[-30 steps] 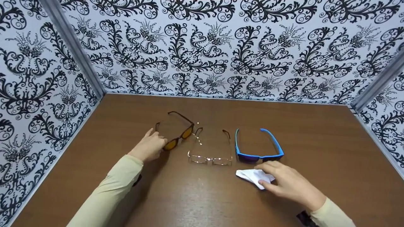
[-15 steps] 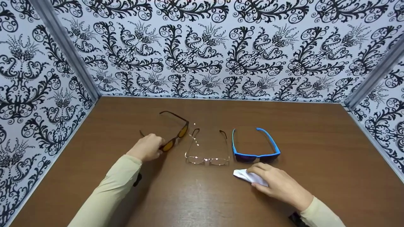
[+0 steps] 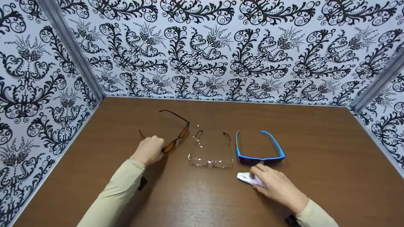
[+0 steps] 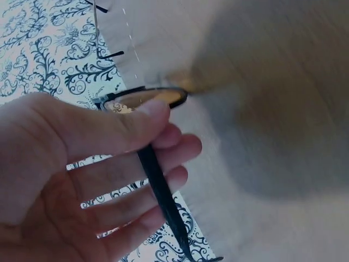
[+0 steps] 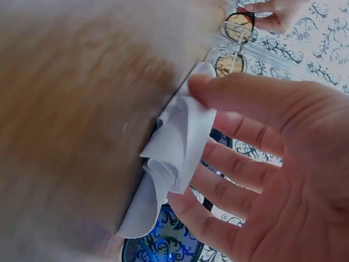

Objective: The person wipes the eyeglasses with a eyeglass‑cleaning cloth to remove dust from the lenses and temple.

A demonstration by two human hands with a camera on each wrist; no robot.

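Note:
My left hand (image 3: 148,150) pinches the near corner of dark-framed sunglasses (image 3: 169,147) with amber lenses, whose temples are unfolded. The left wrist view has the thumb on one amber lens (image 4: 131,101), with a black temple (image 4: 163,191) running down across the fingers. At the right, my right hand (image 3: 279,186) holds a folded white cloth (image 3: 246,177) low over the table, just in front of blue sunglasses (image 3: 277,151). Thumb and fingers pinch the cloth's upper edge in the right wrist view, its folds (image 5: 174,142) lying along the tabletop.
Thin wire-framed glasses (image 3: 198,162) with clear lenses lie unfolded between the two sunglasses. Small light reflections show on the brown table (image 3: 202,201). Black-and-white patterned walls (image 3: 214,56) enclose the back and sides.
The left hand has closed on the amber sunglasses and shifted them slightly left, turning their near temple outward. The right hand has slid a little left over the cloth, covering more of it.

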